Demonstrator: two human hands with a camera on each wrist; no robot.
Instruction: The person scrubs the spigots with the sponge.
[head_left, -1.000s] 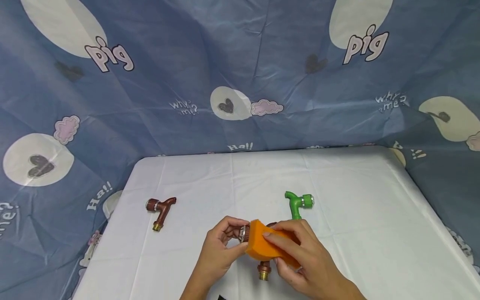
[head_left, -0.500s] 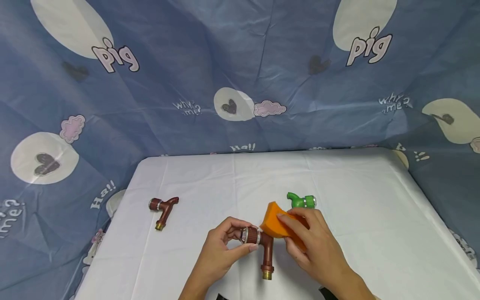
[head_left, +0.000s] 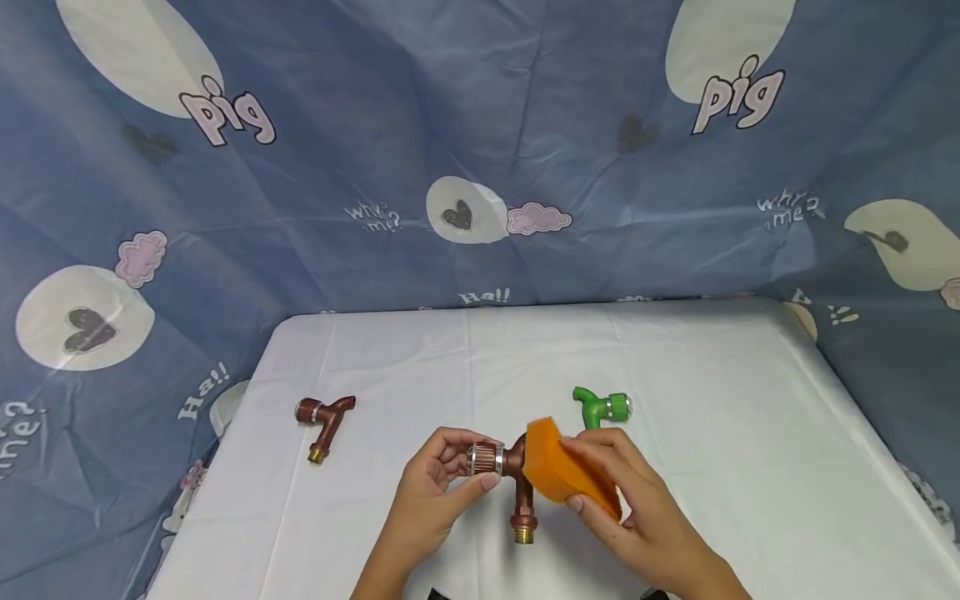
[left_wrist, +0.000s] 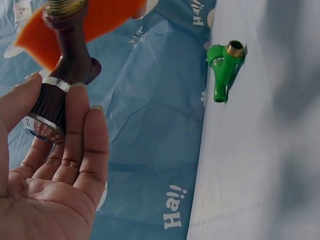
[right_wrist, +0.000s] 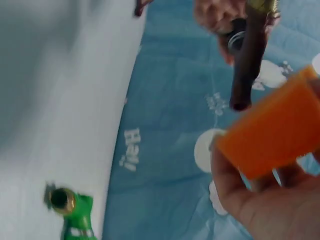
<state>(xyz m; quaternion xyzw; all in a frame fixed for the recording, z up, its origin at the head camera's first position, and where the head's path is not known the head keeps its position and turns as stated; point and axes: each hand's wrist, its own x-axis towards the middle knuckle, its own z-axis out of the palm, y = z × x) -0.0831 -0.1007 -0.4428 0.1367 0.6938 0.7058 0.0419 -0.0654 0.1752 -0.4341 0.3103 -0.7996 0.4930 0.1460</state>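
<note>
The brown faucet (head_left: 516,483) is held just above the white tablecloth (head_left: 720,400) near the table's front edge, between the 2 hands, its ribbed chrome-ringed knob pointing left and its brass threaded end pointing down toward the person. The left hand (head_left: 431,492) pinches that knob, thumb on one side and curled fingers (left_wrist: 75,130) on the other, so the faucet body sticks out past the fingertips. Right beside it, the orange sponge (head_left: 566,473) is pressed against the faucet's right side, at the bend where the spout meets the body; the right hand (head_left: 637,508) grips the sponge, fingers curled over its top and thumb underneath. Just beyond the sponge, a green faucet (head_left: 600,408) lies flat on the cloth, apart from both hands. Well off to the left, a 2nd brown faucet (head_left: 322,421) lies on the cloth near the table's left edge. A blue printed sheet (head_left: 480,150) with clouds, hearts and the word "pig" hangs behind and around the table.
</note>
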